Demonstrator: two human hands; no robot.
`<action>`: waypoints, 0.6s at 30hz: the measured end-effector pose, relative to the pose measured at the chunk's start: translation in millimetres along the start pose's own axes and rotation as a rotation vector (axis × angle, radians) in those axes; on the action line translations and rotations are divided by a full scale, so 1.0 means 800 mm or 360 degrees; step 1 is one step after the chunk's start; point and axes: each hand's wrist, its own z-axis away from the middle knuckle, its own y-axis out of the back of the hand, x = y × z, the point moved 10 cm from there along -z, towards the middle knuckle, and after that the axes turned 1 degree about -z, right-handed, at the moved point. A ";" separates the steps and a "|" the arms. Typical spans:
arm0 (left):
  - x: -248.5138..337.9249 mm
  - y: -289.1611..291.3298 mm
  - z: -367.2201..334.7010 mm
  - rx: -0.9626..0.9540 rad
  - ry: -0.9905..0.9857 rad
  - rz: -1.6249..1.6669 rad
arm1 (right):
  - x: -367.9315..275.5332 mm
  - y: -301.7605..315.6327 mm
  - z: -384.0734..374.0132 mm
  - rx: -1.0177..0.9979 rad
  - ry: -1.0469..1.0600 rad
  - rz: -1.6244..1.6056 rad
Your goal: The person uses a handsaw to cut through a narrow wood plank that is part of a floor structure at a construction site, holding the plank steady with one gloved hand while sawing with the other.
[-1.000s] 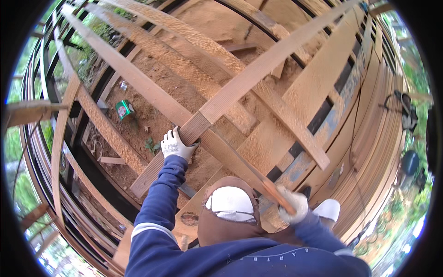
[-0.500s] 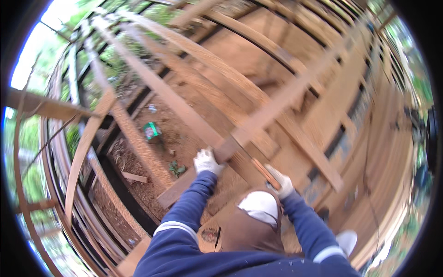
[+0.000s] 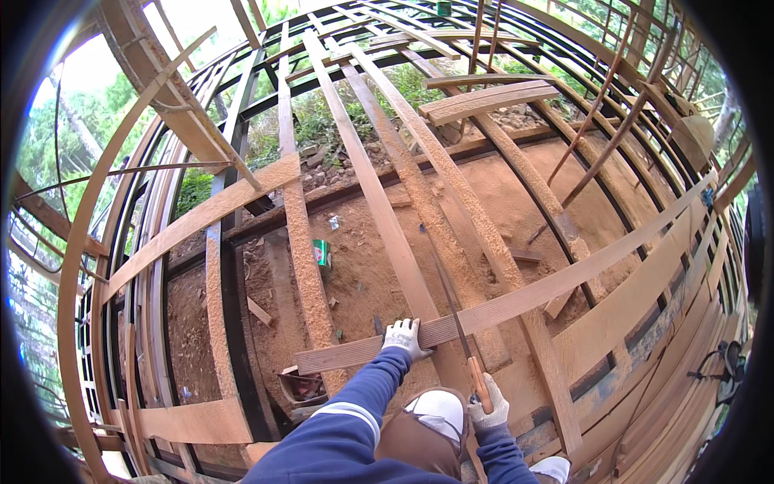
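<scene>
My left hand (image 3: 405, 339), in a whitish work glove, lies over a long reddish-brown grooved board (image 3: 516, 305) with its fingers curled across it. My right hand (image 3: 489, 403), gloved too, is closed around the orange-brown handle of a handsaw (image 3: 478, 379). The thin saw blade points away from me and crosses the board just right of my left hand. Whether its teeth are in a cut, I cannot tell. The board lies across several sawdust-covered beams (image 3: 387, 218); its near end juts out left of my left hand. My knee in brown trousers shows between my arms.
Black metal joists (image 3: 256, 355) with gaps over bare soil span the frame. A green container (image 3: 322, 252) sits below among scraps. Stacked planks (image 3: 645, 419) lie at right; dark sandals (image 3: 726, 363) rest there. A diagonal plank (image 3: 193, 198) and thin poles (image 3: 609, 153) stand around.
My view has tilted up and turned, so more of the frame's far side shows. Both hands keep their holds on the board and handsaw; the earlier picture is blurred.
</scene>
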 end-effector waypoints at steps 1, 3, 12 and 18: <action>0.003 0.002 -0.004 0.0037 -0.0016 -0.0002 | 0.012 0.000 -0.001 -0.0009 -0.0129 -0.0129; 0.001 -0.001 -0.001 0.0084 -0.0032 -0.0007 | 0.005 -0.001 -0.004 -0.0054 -0.0409 -0.0393; -0.001 -0.004 -0.004 0.0085 0.0000 -0.0026 | 0.024 -0.003 -0.006 -0.0038 -0.0409 -0.0346; 0.000 0.000 -0.004 0.0072 0.0038 -0.0082 | -0.004 0.042 0.032 0.0008 -0.0335 -0.0228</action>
